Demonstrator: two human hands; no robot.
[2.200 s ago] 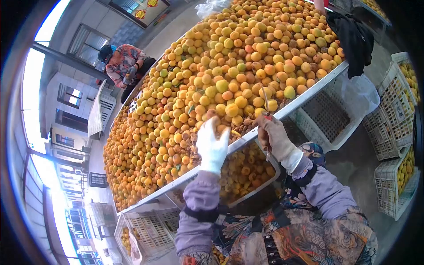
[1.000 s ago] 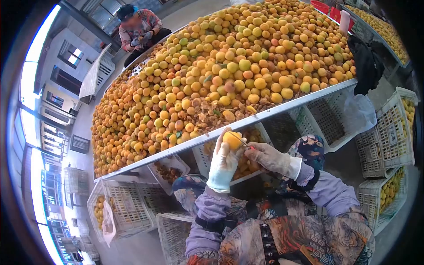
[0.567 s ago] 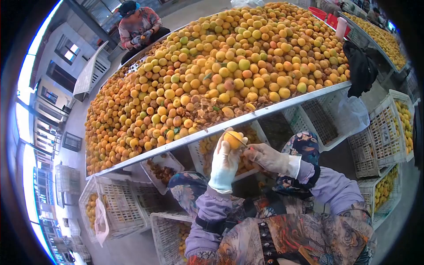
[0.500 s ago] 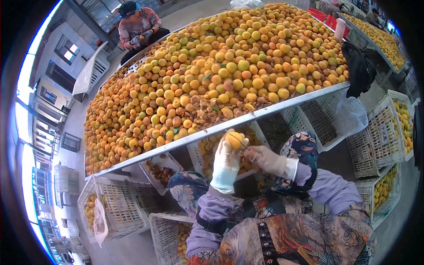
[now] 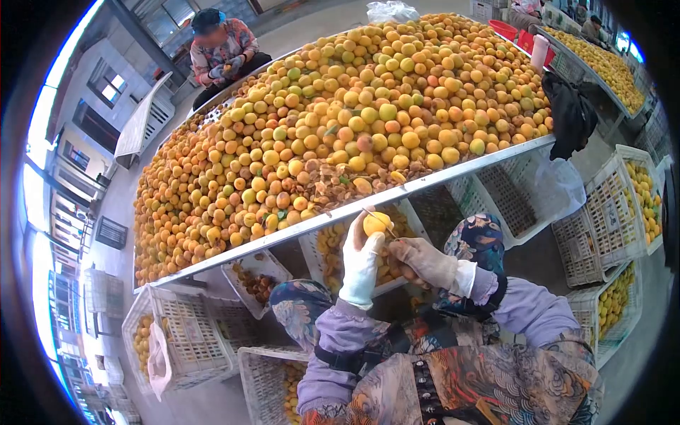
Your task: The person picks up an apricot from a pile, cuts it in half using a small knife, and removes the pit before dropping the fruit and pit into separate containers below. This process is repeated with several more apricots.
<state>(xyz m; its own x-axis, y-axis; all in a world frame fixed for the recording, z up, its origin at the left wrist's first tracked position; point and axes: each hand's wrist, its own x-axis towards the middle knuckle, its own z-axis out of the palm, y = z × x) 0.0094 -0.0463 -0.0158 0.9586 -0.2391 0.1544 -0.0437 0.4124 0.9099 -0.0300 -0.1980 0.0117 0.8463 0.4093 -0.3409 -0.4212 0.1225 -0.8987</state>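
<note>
My left hand (image 5: 362, 256), in a whitish glove, grips a yellow apricot (image 5: 376, 224) above the crate in front of my knees. My right hand (image 5: 427, 263), gloved too, is closed on a thin, dark, stick-like tool (image 5: 392, 231) that reaches towards the apricot; its exact kind is too small to make out. Just beyond my hands, a large heap of apricots (image 5: 340, 106) covers the metal-edged table (image 5: 319, 219). Brown scraps and split fruit (image 5: 336, 180) lie at its near edge. Below my hands, a white crate (image 5: 310, 248) holds opened apricot pieces.
A small tray (image 5: 280, 265) of dark pieces sits left of the crate. Plastic crates (image 5: 191, 322) with apricots stand left, and more stacked crates (image 5: 616, 205) stand right. A black garment (image 5: 570, 113) hangs from the table corner. Across the table sits another person (image 5: 223, 53).
My right hand has shifted slightly down and right from the apricot, which stays in my left hand. The view has tilted a little.
</note>
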